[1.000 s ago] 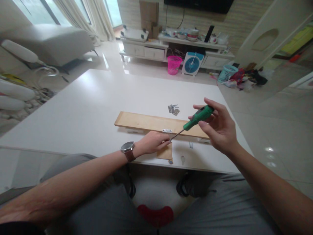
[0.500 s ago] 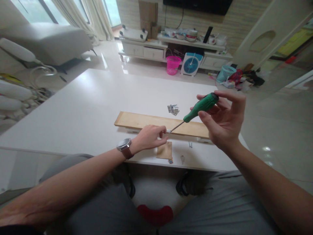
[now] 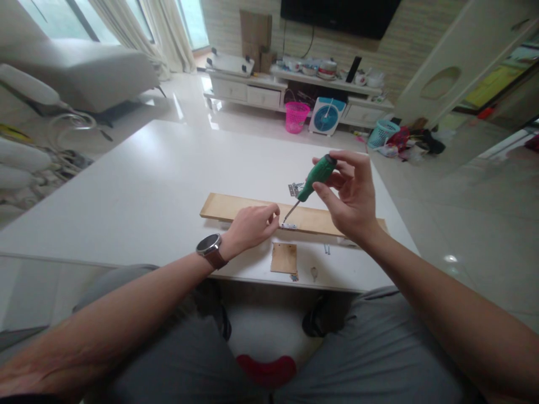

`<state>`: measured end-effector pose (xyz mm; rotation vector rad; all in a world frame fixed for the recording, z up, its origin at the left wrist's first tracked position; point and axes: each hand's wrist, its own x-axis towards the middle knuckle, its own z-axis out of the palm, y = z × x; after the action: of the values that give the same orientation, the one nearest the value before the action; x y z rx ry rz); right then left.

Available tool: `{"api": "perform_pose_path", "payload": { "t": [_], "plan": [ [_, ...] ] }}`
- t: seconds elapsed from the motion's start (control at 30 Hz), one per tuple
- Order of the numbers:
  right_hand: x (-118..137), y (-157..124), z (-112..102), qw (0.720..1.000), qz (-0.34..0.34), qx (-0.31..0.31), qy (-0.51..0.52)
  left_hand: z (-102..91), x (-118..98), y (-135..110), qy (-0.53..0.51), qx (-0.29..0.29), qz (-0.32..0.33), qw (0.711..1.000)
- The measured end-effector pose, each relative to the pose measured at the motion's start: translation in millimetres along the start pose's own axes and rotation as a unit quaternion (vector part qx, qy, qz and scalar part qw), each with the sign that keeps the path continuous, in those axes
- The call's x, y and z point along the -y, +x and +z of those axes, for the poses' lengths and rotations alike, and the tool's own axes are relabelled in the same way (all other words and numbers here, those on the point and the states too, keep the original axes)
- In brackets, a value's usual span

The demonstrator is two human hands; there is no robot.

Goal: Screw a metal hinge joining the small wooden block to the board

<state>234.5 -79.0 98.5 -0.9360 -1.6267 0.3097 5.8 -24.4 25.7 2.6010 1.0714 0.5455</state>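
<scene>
Screwdriver (image 3: 315, 178) tilted steeper, gripped by right hand (image 3: 351, 205); left hand (image 3: 252, 224) closed, seemingly touching hinge (image 3: 288, 226).

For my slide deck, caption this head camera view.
Right hand angles a green screwdriver toward a hinge on a wooden board, left hand beside it.

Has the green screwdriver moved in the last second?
Yes. The screwdriver tipped steeper, handle swinging left toward the loose hinges; its tip stays by the hinge on the plank.

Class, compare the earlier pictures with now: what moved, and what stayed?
The right hand swung the screwdriver steeper and moved left, toward the left hand. That hand slid off the small board to the hinge. The grip and the long board stayed.
</scene>
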Motion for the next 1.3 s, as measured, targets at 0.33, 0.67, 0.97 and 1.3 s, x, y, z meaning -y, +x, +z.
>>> {"api": "perform_pose_path", "payload": {
  "t": [0.33,0.67,0.97,1.3],
  "plan": [
    [-5,0,6,1.0,-0.001,0.006,-0.012,-5.5,-1,0,-0.001,0.0,0.005,1.0],
    [-10,-3,4,1.0,0.025,0.009,-0.01,-5.3,-1,-1,0.005,0.007,0.007,1.0],
    [-11,-1,6,0.999,0.027,0.031,-0.018,-3.6,-1,0,0.005,0.005,0.011,1.0],
    [-7,4,15,0.998,-0.003,0.051,-0.033,-3.6,1,0,-0.049,-0.019,-0.003,0.999]
  ]
}}
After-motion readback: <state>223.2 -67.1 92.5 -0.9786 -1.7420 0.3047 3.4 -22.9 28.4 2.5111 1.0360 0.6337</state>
